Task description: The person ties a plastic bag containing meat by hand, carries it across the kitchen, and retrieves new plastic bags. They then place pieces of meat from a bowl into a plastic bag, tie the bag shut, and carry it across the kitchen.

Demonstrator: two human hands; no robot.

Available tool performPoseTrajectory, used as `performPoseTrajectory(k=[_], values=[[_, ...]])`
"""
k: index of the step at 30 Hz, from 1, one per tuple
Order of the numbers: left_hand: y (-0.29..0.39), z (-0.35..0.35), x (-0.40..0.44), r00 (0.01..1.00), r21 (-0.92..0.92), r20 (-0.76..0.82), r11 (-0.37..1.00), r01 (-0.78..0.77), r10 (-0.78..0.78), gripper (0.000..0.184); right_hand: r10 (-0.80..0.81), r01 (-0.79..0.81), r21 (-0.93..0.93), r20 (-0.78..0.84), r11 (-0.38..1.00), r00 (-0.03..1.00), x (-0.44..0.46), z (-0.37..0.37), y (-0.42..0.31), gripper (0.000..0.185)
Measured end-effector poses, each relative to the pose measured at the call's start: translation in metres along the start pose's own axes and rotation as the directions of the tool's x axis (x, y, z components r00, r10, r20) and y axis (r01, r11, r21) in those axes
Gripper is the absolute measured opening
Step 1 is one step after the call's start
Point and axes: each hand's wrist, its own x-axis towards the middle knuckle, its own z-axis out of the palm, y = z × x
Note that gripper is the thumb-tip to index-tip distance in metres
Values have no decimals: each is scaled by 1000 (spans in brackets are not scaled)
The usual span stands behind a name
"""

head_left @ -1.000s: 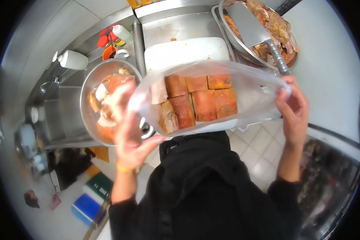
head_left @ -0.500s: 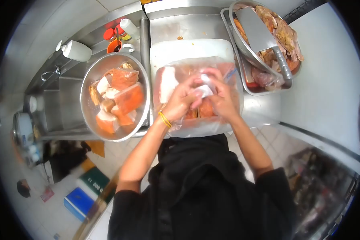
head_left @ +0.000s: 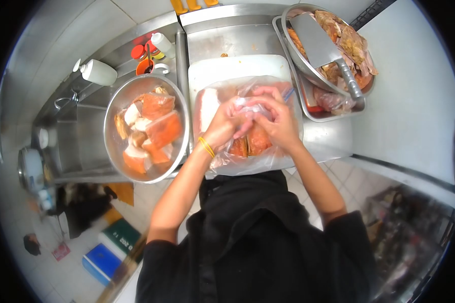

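Observation:
My left hand [head_left: 224, 124], with a yellow band at its wrist, and my right hand [head_left: 279, 121] come together over the cutting board. Both pinch a small crumpled clear plastic bag [head_left: 252, 107] between their fingers. Beneath them, a large clear plastic sheet or bag [head_left: 278, 160] lies over the front of the white cutting board [head_left: 232, 66]. Reddish-orange chunks of meat [head_left: 258, 139] rest on it just below my fingers. A pale slab [head_left: 209, 108] shows through the plastic beside my left hand.
At left, a steel bowl [head_left: 111, 156] holds several meat pieces, some bagged. A cleaver [head_left: 316, 40] lies across a meat-filled bowl [head_left: 291, 50] at upper right, above a steel tray [head_left: 328, 118]. A pump bottle [head_left: 99, 72], a squeeze bottle [head_left: 163, 44] and an orange cup [head_left: 145, 66] stand behind.
The small plastic bag looks more spread out and clearer between my fingers, where it was a whitish bunch. My hands stay over the board. The whole view has shifted slightly.

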Motion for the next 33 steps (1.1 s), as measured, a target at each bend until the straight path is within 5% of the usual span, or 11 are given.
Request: performPoseTrajectory(k=[6,8,9,11,12,16,19,21,24,29,33], values=[[4,3,-5,999,411,-28,912,-6,19,12,-81,12,-414,-151,910,985,1,0,-13,20],[13,11,-17,980,849,-37,523,-71,193,9,-143,26,-397,-269,917,952,5,3,-14,18],[12,12,-22,980,851,-36,521,-72,194,9,-68,-27,-292,-312,956,948,9,7,-13,15],[9,13,-29,811,949,267,4,-315,521,7,16,-82,-174,-353,981,935,20,6,-7,13],[17,11,-24,671,881,428,-114,-459,606,5,44,-85,-331,-128,940,991,31,2,0,12],[22,4,-23,722,846,489,-64,-529,489,5,-91,175,-660,159,731,983,35,-5,-34,12],[25,10,-23,905,907,-35,393,-149,423,8,-506,456,-766,201,452,839,13,-17,-48,15],[17,3,-19,914,848,-132,521,-97,384,11,104,-166,-308,-207,937,973,-36,-7,-46,20],[10,6,-23,928,772,-209,634,-36,307,14,610,-608,42,-62,793,790,-56,15,-48,23],[13,8,-24,917,859,-93,497,-122,387,10,525,-436,459,-81,774,847,-49,35,-13,22],[38,18,-22,970,711,-151,702,-27,190,14,485,-327,875,125,358,865,-59,32,-33,15]])
